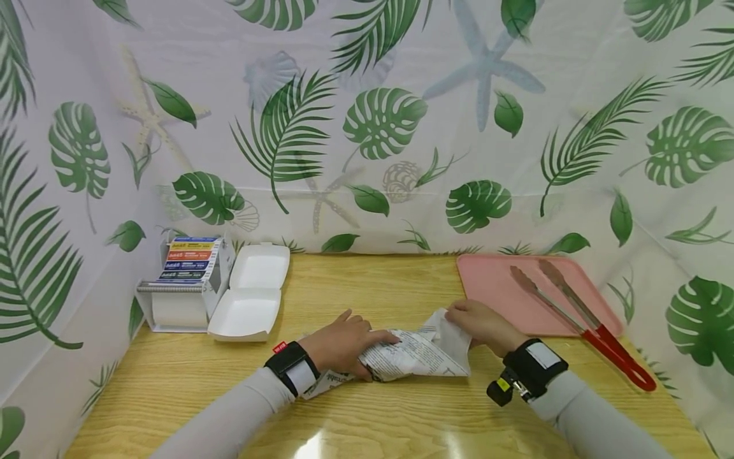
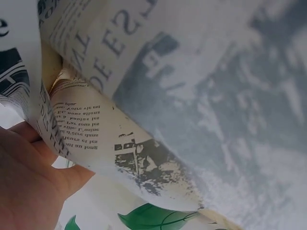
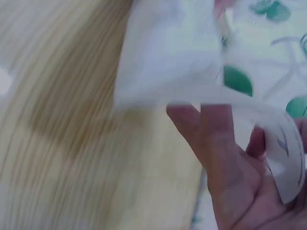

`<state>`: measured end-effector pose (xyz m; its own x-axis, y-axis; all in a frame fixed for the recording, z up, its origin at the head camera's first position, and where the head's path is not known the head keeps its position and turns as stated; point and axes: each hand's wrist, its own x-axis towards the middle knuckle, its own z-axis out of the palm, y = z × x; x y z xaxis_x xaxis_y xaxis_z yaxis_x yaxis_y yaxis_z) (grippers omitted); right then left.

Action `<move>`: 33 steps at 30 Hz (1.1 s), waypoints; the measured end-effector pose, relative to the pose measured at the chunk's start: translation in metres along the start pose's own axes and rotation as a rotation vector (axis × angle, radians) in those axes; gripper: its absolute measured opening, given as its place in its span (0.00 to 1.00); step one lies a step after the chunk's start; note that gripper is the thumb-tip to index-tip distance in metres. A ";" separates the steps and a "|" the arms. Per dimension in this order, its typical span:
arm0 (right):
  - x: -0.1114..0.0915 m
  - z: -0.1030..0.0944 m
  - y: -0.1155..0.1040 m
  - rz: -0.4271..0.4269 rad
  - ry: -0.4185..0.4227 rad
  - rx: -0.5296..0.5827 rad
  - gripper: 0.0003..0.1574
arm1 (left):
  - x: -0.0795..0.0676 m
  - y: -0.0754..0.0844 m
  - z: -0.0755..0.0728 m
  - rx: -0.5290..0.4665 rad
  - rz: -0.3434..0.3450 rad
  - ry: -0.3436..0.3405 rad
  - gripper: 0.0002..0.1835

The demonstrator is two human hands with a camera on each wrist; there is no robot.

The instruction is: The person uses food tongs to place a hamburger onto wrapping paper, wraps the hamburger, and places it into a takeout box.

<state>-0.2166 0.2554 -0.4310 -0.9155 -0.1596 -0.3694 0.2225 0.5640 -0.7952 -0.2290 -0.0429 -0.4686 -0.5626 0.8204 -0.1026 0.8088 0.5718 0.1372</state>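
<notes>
A long bundle rolled in newspaper-print wrapping paper lies across the table's middle; what is inside is mostly hidden. My left hand grips the bundle's left part, thumb at the near side and fingers over the top. In the left wrist view loose printed paper fills most of the picture, and a tan patch shows through a gap in it. At the bundle's right end my right hand pinches the paper's flared edge. The right wrist view shows the plain white side of the paper above the fingers.
At the left stand a white dispenser with coloured labels and an open white clamshell box. On the right lies a pink tray, with red-handled tongs across it. A leaf-patterned cloth backs the wooden table.
</notes>
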 end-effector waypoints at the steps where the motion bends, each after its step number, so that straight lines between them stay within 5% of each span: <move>1: -0.001 0.003 -0.004 -0.004 0.010 0.004 0.16 | 0.000 0.000 0.000 0.005 0.000 0.000 0.47; 7: -0.005 0.010 -0.017 -0.008 0.028 0.030 0.22 | 0.001 0.001 0.001 0.025 -0.012 -0.002 0.47; 15: -0.013 0.004 0.005 0.046 -0.115 0.042 0.46 | 0.002 0.002 0.003 0.033 -0.018 -0.013 0.48; 19: -0.017 0.006 0.022 0.083 -0.159 0.099 0.34 | 0.001 0.000 0.003 0.033 -0.017 -0.012 0.47; 22: -0.018 0.010 0.027 0.033 -0.156 0.148 0.28 | 0.000 -0.001 0.002 0.036 -0.019 -0.013 0.47; 26: -0.020 0.019 0.022 -0.062 -0.065 0.117 0.25 | -0.003 0.001 0.001 0.046 -0.012 -0.011 0.46; 33: -0.027 0.040 0.001 -0.036 0.078 0.131 0.21 | -0.003 0.004 0.000 0.054 -0.015 -0.014 0.47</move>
<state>-0.1786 0.2279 -0.4406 -0.9457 -0.1118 -0.3052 0.2263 0.4476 -0.8651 -0.2245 -0.0431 -0.4682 -0.5724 0.8115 -0.1180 0.8087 0.5824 0.0825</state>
